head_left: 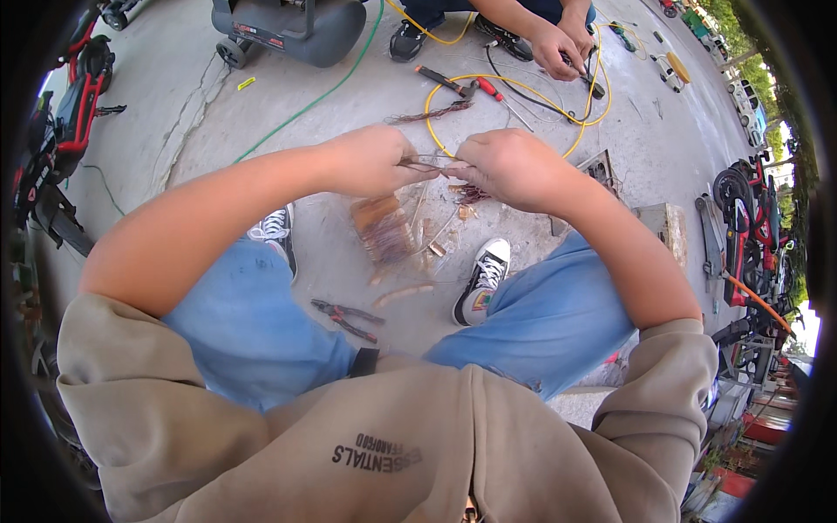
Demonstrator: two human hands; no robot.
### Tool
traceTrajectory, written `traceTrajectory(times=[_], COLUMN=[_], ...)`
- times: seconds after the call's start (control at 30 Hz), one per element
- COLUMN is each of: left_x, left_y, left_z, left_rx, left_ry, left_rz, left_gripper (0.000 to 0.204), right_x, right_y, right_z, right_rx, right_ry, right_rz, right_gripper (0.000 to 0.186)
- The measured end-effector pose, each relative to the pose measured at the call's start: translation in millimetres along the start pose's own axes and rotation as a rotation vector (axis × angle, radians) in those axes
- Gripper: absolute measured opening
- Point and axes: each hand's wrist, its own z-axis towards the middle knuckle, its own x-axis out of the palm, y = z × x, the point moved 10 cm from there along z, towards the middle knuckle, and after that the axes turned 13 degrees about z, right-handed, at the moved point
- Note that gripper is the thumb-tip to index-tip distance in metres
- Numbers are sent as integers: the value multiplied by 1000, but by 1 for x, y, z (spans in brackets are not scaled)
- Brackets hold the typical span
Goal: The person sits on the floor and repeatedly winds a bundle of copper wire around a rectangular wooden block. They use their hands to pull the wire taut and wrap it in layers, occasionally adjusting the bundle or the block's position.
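Observation:
My left hand (379,161) and my right hand (497,166) are raised over the concrete between my knees, fingers closed on thin dark wire (427,163) stretched between them. Exactly how many strands there are is too small to tell. Below lie a brown mat-like piece with wire strands (379,231), small yellowish scraps (438,248) and a dark reddish tangle of wire (466,196), partly hidden by my right hand. Pliers with black and red handles (344,318) lie on the ground between my legs.
A co-worker's hands (562,57) work ahead among yellow and black hoses (593,113). A hammer (443,83), a red screwdriver (493,91) and a green hose (305,100) lie nearby. A grey compressor (318,35) stands ahead left; scooters (78,105) line both sides.

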Motion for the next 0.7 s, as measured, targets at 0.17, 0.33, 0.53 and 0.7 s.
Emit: traceTrajectory(times=[0.17, 0.33, 0.53, 0.7], left_x=[-25, -23, -8, -30], left_y=[-2, 21, 16, -2], left_z=[-5, -8, -13, -18], left_rx=[73, 14, -107, -2], left_ry=[-344, -367, 47, -493], left_rz=[329, 133, 32, 330], left_gripper=[35, 36, 49, 38], right_x=[19, -21, -11, 6], right_y=[-16, 16, 61, -10], right_z=[-12, -12, -8, -12], right_rx=[387, 58, -357, 343], right_ry=[-9, -279, -277, -149], right_rz=[668, 257, -328, 849], right_gripper=[34, 32, 25, 28])
